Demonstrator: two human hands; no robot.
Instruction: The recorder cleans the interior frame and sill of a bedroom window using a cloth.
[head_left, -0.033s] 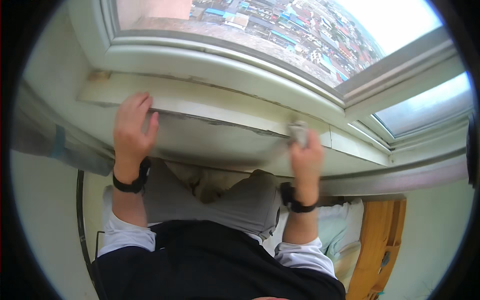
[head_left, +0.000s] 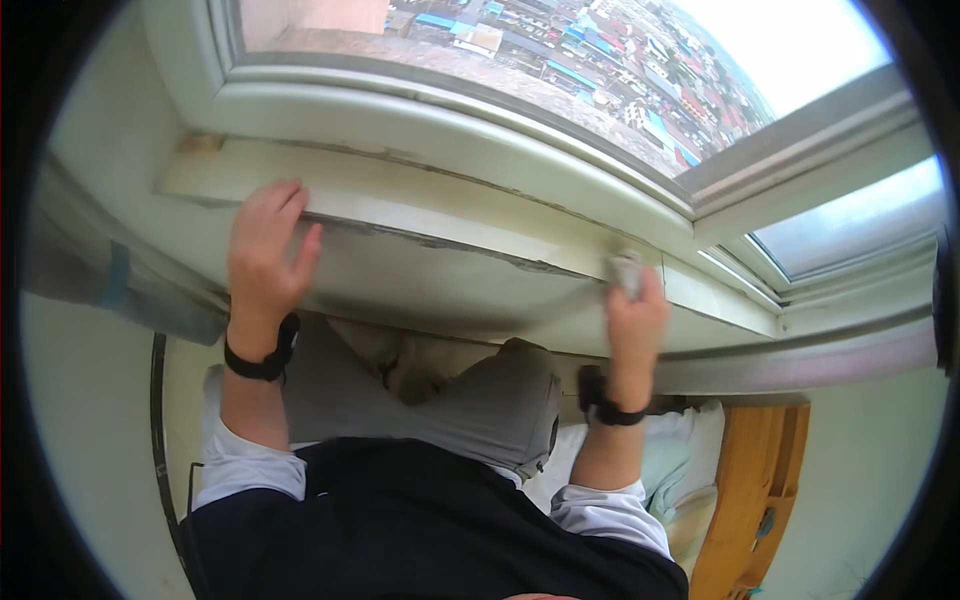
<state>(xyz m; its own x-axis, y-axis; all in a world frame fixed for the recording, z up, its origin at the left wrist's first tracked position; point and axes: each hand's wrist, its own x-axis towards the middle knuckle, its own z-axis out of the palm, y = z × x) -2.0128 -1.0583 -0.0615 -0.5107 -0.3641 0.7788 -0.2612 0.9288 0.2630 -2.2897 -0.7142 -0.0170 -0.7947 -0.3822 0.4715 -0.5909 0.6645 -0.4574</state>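
Note:
A pale window sill [head_left: 450, 220] with a chipped, dark-lined front edge runs across in front of me. My left hand [head_left: 268, 245] rests on the sill's front edge near its left end, fingers stretched out and thumb apart, holding nothing. Farther right, my right hand [head_left: 638, 325] is closed on a crumpled greyish-white cloth [head_left: 626, 272]. The cloth is at the sill's front edge, close to a seam in the sill, and is blurred by motion. Both wrists wear black bands.
Behind the sill stands a white window frame [head_left: 400, 115] with rooftops far below. Grey curtain fabric [head_left: 150, 295] hangs at the left, and pinkish fabric [head_left: 800, 365] runs along the right. A wooden furniture piece [head_left: 745, 490] and bedding [head_left: 690, 460] are at the lower right.
My right hand has moved a little to the right along the sill with the cloth in it. The left hand stays in nearly the same place.

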